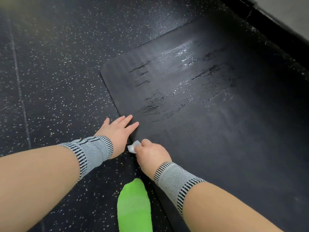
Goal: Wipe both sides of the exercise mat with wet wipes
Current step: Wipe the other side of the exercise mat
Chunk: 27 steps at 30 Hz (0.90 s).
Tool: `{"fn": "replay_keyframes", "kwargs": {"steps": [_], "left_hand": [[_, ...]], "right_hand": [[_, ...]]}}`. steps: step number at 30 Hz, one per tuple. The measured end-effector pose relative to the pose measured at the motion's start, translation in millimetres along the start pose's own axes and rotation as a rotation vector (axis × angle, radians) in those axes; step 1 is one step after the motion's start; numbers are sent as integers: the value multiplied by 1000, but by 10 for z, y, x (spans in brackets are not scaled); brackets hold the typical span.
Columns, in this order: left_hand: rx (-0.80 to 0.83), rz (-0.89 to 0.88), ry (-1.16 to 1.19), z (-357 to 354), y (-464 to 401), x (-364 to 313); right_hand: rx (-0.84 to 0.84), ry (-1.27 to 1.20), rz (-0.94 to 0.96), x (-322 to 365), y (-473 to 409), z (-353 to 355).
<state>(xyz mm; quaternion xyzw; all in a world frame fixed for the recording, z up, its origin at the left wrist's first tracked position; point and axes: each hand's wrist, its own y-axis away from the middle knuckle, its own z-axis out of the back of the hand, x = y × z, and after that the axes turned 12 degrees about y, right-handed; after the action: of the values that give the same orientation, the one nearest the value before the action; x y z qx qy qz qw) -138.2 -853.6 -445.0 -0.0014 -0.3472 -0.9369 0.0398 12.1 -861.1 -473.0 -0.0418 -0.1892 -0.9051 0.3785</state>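
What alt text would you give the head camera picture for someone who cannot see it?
A person's right hand pinches a white wet wipe at the near left edge of a black exercise mat, while the left hand presses flat beside it. Wet streaks shine farther up the mat, which lies on a speckled dark floor; a bright green object shows below.

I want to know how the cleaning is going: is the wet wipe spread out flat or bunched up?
Bunched up. The right hand grips the wet wipe as a small crumpled wad; only a bit shows.
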Motion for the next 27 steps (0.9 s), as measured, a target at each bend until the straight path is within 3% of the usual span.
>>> {"fn": "replay_keyframes", "kwargs": {"steps": [2,7,9,14,17,22,24,27], "left_hand": [[0,0,6,15,0,-11],[-14,-6,3,-61,-3,41],[-21,-4,-5,-88,-6,55],[-10,-4,25,-13,-36,-30],[-3,-19,44,16,-56,-88],[-16,-4,36,14,-47,-58],[-25,0,36,41,-63,-66],[-23,-4,43,86,-97,-109]], "right_hand": [[-27,20,-24,-131,-43,41],[-156,-46,-488,-845,-82,137],[-163,-62,-434,-753,-71,137],[-47,13,29,-104,-119,21],[-31,70,-24,-375,-155,135],[-145,34,-468,-854,-149,211],[-116,3,-388,-637,-156,197],[-6,-10,-52,-214,-151,162]]}}
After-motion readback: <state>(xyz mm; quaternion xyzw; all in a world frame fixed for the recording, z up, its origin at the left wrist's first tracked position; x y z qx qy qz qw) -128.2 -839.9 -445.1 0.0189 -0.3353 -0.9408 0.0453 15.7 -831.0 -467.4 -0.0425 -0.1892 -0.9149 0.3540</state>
